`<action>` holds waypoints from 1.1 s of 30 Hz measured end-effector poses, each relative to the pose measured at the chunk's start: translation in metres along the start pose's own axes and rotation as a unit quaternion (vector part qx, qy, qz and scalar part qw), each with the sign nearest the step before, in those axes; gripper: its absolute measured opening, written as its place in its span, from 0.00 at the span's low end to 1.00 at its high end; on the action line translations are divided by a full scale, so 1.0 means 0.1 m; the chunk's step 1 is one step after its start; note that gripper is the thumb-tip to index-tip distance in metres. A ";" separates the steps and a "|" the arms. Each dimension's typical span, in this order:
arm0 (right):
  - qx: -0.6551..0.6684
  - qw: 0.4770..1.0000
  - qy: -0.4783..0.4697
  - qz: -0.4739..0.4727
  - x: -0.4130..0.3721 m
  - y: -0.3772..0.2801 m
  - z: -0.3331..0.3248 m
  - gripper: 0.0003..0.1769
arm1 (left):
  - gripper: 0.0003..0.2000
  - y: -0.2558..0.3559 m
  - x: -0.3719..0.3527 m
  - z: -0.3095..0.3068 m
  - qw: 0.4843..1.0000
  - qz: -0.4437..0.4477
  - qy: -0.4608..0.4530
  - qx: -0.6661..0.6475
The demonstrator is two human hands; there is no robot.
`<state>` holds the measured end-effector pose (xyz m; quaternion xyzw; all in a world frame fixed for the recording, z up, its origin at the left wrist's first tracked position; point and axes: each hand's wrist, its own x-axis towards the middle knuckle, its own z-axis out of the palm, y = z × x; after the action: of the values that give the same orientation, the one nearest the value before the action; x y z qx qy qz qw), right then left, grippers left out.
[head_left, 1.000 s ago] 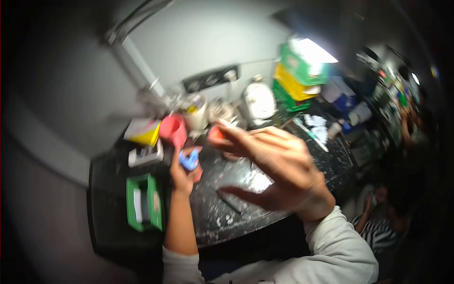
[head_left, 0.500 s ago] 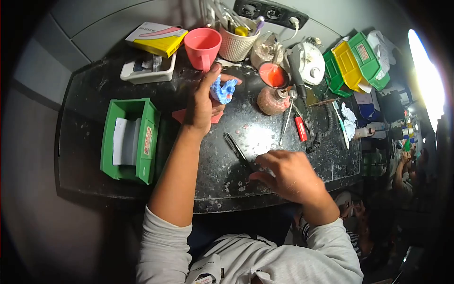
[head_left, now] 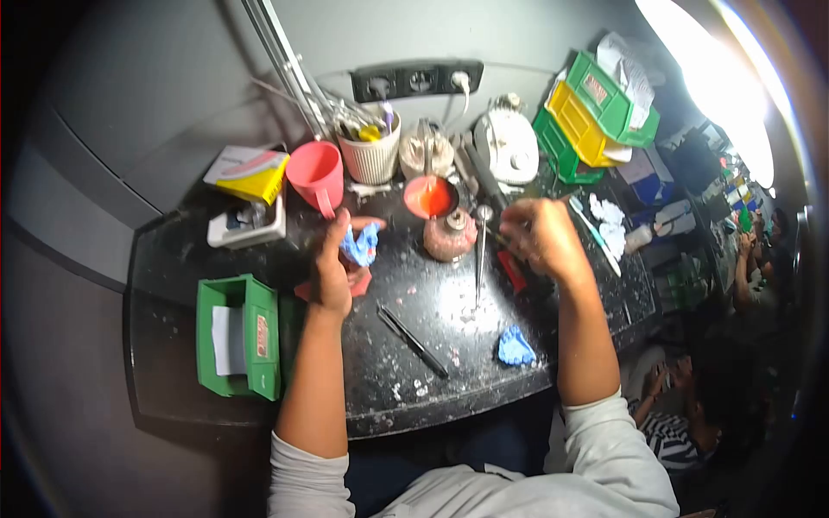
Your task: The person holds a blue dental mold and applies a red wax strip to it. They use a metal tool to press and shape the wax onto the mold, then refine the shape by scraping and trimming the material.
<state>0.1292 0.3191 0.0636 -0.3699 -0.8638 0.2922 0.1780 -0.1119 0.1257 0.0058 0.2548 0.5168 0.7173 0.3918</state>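
That speckled black worktop [head_left: 466, 390] there holds a blue moulded piece [head_left: 516, 347], a pen-like tool [head_left: 418, 346], a pink mug [head_left: 313, 183], a toothbrush [head_left: 598, 237].

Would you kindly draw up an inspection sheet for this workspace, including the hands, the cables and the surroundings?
Surface: black bench, marked with pale specks and smears.
Job's things: crumpled-looking blue piece in the left hand; second blue piece lying near the front edge.
Clutter: dark pen-like tool, pink cup, toothbrush, green bin.
Left hand: holding the first blue piece.
Right hand: fingers curled near a red item; whether it grips anything is unclear.
Cables: white plug in the wall socket strip, its cord hanging down.
Surroundings: lit lamp at upper right; person in stripes at lower right.
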 end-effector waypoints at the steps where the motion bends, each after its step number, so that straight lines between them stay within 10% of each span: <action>1: 0.022 0.998 -0.026 0.052 -0.03 -0.13 -0.02 0.08 | 0.29 0.00 -0.01 -0.01 1.000 0.001 -0.002 -0.001; 17: -0.149 0.983 0.070 -0.082 -0.12 -0.12 0.07 0.07 | 0.38 0.10 -0.08 0.02 0.985 -0.022 -0.085 -0.151; 23: 0.160 0.986 0.034 -0.004 -0.21 -0.35 -0.15 0.07 | 0.42 0.13 -0.16 0.07 0.960 -0.036 -0.125 -0.248; 27: 0.533 0.837 -0.037 -0.122 -0.27 -0.38 -0.14 0.07 | 0.43 0.13 -0.21 0.14 0.953 -0.037 -0.139 -0.265; 33: 0.667 0.716 -0.142 -0.146 -0.39 -0.35 -0.07 0.14 | 0.40 0.11 -0.30 0.30 0.962 -0.047 -0.150 -0.225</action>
<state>0.1397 0.2733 0.0880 0.0210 -0.5029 0.8124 0.2942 -0.0752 0.1155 0.0269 0.2399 0.2889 0.7494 0.5453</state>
